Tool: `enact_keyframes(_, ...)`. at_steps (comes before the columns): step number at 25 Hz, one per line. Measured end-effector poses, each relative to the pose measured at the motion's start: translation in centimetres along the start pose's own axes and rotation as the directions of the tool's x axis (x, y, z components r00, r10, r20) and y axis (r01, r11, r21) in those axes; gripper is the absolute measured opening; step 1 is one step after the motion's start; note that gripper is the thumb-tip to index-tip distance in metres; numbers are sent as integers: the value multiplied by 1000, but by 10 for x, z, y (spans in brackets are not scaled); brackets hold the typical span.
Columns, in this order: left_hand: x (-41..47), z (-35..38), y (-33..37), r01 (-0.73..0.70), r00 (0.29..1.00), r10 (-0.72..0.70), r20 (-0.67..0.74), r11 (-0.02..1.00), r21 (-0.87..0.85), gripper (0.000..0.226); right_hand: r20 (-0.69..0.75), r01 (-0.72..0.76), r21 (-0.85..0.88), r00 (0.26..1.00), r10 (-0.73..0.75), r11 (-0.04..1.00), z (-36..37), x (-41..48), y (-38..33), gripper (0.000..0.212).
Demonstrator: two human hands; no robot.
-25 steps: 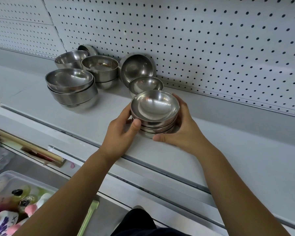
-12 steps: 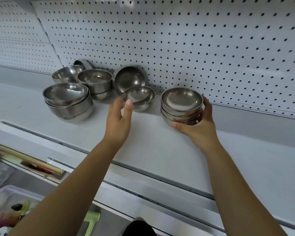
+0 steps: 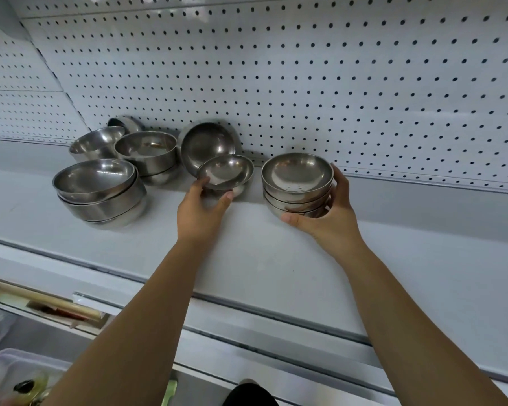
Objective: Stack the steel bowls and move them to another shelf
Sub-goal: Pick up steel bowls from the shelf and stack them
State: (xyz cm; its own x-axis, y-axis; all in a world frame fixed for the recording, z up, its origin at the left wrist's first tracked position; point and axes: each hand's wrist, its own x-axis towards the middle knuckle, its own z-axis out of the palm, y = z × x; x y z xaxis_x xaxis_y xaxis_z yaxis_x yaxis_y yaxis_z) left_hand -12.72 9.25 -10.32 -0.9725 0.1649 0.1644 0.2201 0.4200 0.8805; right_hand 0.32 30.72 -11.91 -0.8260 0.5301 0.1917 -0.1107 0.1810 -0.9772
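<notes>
Smooth grey shelf (image 3: 276, 259), white pegboard (image 3: 305, 83) behind, shiny round steel bowls (image 3: 97, 183), left hand (image 3: 201, 212) pinching tilted small bowl (image 3: 225, 171), right hand (image 3: 332, 218) gripping bowl stack (image 3: 298, 183).

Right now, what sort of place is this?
Probably a shop or stockroom aisle: white perforated pegboard back panel, long white metal shelf. The right hand grips a stack of round steel bowls; the left hand grips a single shallow steel bowl.

white pegboard wall (image 3: 335, 83) backs a pale grey shelf (image 3: 276, 259).
</notes>
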Motion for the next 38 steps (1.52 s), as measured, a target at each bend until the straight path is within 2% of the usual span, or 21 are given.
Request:
enact_keyframes(4,-4,1,2,8,997,-8,-75,1000,-7,52,3,-7,-15,1000,7,1000,0,-1,0,126)
enact_keyframes(6,-8,-3,5,5,993,-8,-119,1000,-29,38,2,-13,-19,1000,13,1000,0,-1,0,126)
enact_keyframes(8,-13,-7,8,-9,986,-12,-166,992,-129,26,9,-17,-19,1000,17,1000,0,-1,-1,126)
enact_keyframes(12,-25,-10,13,-44,989,-14,-149,926,-376,38,23,-5,-53,1000,6,999,-1,-1,-2,125)
enact_keyframes(17,-24,-9,40,-124,992,108,-62,861,-493,36,90,25,-51,996,-20,998,0,0,-2,124)
enact_keyframes(23,-13,-2,63,-196,961,255,105,899,-391,51,99,33,-53,995,-27,998,-1,1,-1,125)
enact_keyframes(28,-26,13,58,-230,933,288,217,938,-258,50,102,36,-75,994,-29,997,-2,1,-2,124)
enact_keyframes(38,-28,17,51,-209,935,275,223,937,-279,63,97,40,-78,995,-33,996,0,1,-2,124)
